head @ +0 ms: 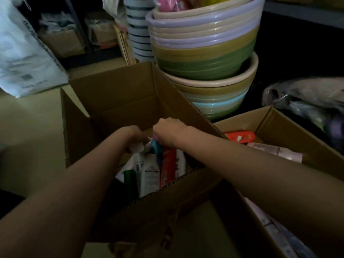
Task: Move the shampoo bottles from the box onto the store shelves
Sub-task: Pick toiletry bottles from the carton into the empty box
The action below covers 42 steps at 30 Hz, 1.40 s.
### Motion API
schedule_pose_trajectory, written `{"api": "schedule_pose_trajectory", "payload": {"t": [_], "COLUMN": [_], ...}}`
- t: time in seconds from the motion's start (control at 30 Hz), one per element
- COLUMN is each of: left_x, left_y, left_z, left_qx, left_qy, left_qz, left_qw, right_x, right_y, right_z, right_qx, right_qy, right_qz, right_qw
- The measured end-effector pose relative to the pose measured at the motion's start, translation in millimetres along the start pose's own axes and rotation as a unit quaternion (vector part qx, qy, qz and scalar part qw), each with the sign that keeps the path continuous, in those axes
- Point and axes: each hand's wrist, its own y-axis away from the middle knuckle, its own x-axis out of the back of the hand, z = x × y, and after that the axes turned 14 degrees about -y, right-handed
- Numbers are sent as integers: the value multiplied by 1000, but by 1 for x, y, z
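Both hands reach into the box (119, 94); left hand (133, 135) grips a white cap (136, 148); right hand (167, 131) grips a blue bottle (156, 148).

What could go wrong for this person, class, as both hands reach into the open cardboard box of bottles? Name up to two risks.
1. Both hands, left hand and right hand, crowd the same bottle tops; pulling one bottle could topple the packed bottles beside it.
2. The stacked basins stand right against the box; a bottle lifted carelessly might knock them.
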Motion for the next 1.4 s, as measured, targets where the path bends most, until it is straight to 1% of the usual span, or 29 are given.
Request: {"api": "schedule_pose_trajectory", "payload": {"t": [0.03,0.1,0.13,0.2,0.27,0.3,0.37,0.4,0.43,0.47,0.5,0.53,0.57,0.6,0.63,0.7,0.73,0.77,0.83,0.9,0.97,1.0,1.03,1.07,1.13,1.17,1.23,1.33,1.4], "left_x": [4,19,26,41,50,52,43,34,21,6,-11,-29,-45,-60,-74,-96,-105,-115,-134,-151,-166,-173,-183,-195,-216,-227,-243,-247,-241], "left_y": [2,9,16,38,66,83,112,122,126,129,130,130,128,125,119,104,95,86,71,60,58,59,57,56,53,50,47,42,39], "left_z": [1,9,18,46,82,104,148,170,193,213,230,243,254,263,269,274,274,274,274,274,271,268,265,262,258,256,252,251,254], "left_qx": [-5,-24,-46,-121,-211,-254,-332,-364,-391,-410,-421,-428,-430,-427,-421,-398,-386,-373,-350,-354,-370,-386,-383,-379,-395,-403,-420,-454,-463], "left_qy": [-3,5,37,136,199,212,207,194,174,147,116,91,77,66,51,-3,-28,-45,-71,-113,-195,-248,-282,-300,-313,-313,-300,-274,-265], "left_qz": [21,104,154,249,321,347,373,370,356,332,301,266,234,210,189,147,122,92,46,22,-8,-14,-36,-74,-133,-139,-128,-123,-144], "left_qw": [1000,994,986,951,902,877,841,832,831,837,848,859,869,877,885,906,914,922,933,928,908,889,879,872,853,849,847,839,834], "right_x": [3,17,27,51,75,85,90,86,77,65,49,33,15,-3,-22,-61,-77,-93,-122,-149,-166,-169,-170,-168,-162,-161,-157,-149,-150], "right_y": [1,8,14,32,57,72,102,117,130,143,156,168,180,189,197,208,211,214,219,220,218,218,218,221,225,226,231,243,254], "right_z": [3,10,15,31,58,75,116,138,161,181,200,217,231,241,247,256,256,257,255,253,252,251,251,251,254,256,257,266,276], "right_qx": [3,9,15,34,28,14,-44,-89,-144,-197,-245,-281,-303,-316,-330,-350,-345,-345,-344,-325,-325,-328,-336,-349,-367,-365,-352,-346,-381], "right_qy": [3,-18,-46,-108,-198,-264,-400,-445,-465,-469,-455,-430,-392,-360,-343,-296,-253,-228,-240,-243,-260,-267,-271,-275,-272,-265,-251,-207,-203], "right_qz": [-16,-15,12,124,239,279,322,330,326,313,291,262,221,163,86,-68,-114,-112,-70,-33,-26,-23,-26,-30,-37,-41,-32,29,18], "right_qw": [1000,1000,999,986,950,923,857,827,810,802,805,817,840,862,875,886,897,904,905,913,909,906,902,895,889,892,901,914,902]}}
